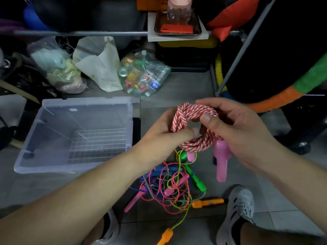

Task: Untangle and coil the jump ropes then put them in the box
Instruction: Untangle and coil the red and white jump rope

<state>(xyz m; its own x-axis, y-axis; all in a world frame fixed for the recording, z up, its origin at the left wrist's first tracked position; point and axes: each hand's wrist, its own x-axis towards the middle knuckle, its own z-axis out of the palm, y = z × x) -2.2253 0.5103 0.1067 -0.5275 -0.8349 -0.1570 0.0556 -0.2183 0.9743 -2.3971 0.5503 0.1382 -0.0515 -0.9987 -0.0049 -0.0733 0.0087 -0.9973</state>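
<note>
The red-and-white striped rope (192, 124) is wound into a compact ring and held in the air between both hands, above the floor (185, 82) and to the right of the clear plastic box (85, 101). The left hand (164, 131) grips the ring's left side with curled fingers. The right hand (235, 131) curls over the top right, thumb pressed on the turns; this two-point hold likely keeps the loops from springing apart. The ring's opening faces roughly up toward the camera. Its pink handles (222, 161) hang below the right hand, long axes pointing down toward the floor. The box stands open and holds no rope. The other ropes (169, 188) lie in a tangle directly beneath the coil, between the person's shoes.
</note>
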